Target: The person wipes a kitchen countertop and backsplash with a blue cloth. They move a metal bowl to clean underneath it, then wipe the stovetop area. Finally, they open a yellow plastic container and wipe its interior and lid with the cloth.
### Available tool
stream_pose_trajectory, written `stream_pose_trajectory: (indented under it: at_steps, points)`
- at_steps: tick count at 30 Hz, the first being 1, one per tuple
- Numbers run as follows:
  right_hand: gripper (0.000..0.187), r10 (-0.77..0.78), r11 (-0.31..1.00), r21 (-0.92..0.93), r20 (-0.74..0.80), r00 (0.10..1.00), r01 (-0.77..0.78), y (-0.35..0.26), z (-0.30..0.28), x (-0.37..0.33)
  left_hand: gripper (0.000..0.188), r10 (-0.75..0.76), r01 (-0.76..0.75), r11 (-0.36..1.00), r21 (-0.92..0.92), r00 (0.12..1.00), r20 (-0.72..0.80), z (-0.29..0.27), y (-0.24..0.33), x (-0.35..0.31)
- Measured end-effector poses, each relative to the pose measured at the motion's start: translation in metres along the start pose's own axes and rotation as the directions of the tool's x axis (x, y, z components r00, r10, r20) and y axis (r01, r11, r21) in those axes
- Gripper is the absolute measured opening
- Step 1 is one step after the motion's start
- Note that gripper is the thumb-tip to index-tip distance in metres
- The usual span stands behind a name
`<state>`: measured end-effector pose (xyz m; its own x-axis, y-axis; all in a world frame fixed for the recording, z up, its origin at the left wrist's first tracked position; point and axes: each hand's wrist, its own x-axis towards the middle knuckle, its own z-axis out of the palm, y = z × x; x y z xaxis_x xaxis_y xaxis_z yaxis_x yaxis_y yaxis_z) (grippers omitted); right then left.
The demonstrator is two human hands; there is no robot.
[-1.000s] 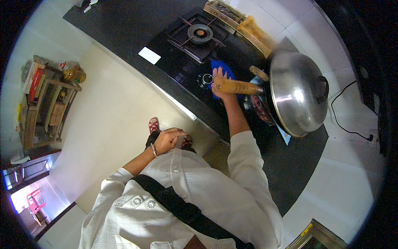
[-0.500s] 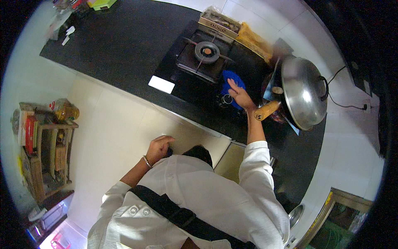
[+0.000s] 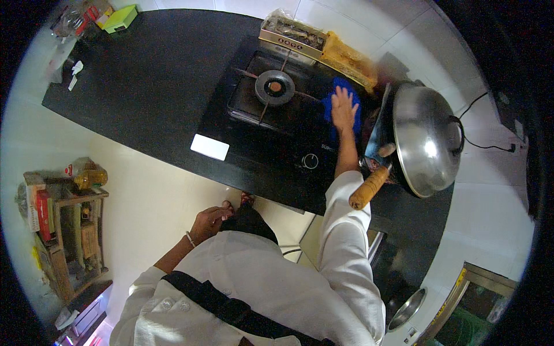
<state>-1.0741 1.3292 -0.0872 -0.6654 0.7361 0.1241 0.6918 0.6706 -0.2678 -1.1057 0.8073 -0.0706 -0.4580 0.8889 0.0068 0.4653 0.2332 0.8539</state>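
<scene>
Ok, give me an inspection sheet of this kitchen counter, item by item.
Surface: black counter, gas hob set in it.
Job's things: blue cloth flat on the hob; lidded wok with wooden handle beside it.
Clutter: white card, yellow packet, green box.
Grips: right hand flat on the cloth; left hand at the person's side, holding nothing.
Cables: black cord behind the wok.
Surroundings: wooden shelf on pale floor.

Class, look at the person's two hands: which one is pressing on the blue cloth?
The right hand, stretched out flat on the blue cloth on the black stove top. The left hand hangs by the hip, touching no cloth.
</scene>
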Motion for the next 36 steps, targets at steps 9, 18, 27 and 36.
stream_pose_trajectory:
  at_steps: [9, 18, 27, 36]
  points:
    - [0.058, 0.409, 0.911, 0.043, -0.229, 0.883, -0.41, 0.004, 0.001, 0.042, 0.031, -0.071, 0.07, 0.997, 0.017, 0.995, 0.075, -0.002, -0.018, 0.007]
    - [0.056, 0.147, 0.987, 0.078, -0.057, 0.987, -0.143, 0.022, 0.004, -0.02, 0.031, -0.135, 0.136, 0.991, 0.006, 0.976, 0.172, -0.016, -0.035, 0.003]
    - [0.039, 0.071, 0.866, 0.488, 0.091, 0.993, -0.107, -0.019, -0.029, -0.143, 0.039, 0.193, -0.205, 0.979, 0.014, 0.94, 0.282, -0.063, -0.075, -0.003]
    - [0.047, 0.358, 0.861, 0.442, -0.178, 0.917, -0.25, -0.103, -0.017, -0.275, 0.035, 0.211, -0.215, 0.976, -0.022, 0.921, 0.326, -0.086, -0.081, 0.003]
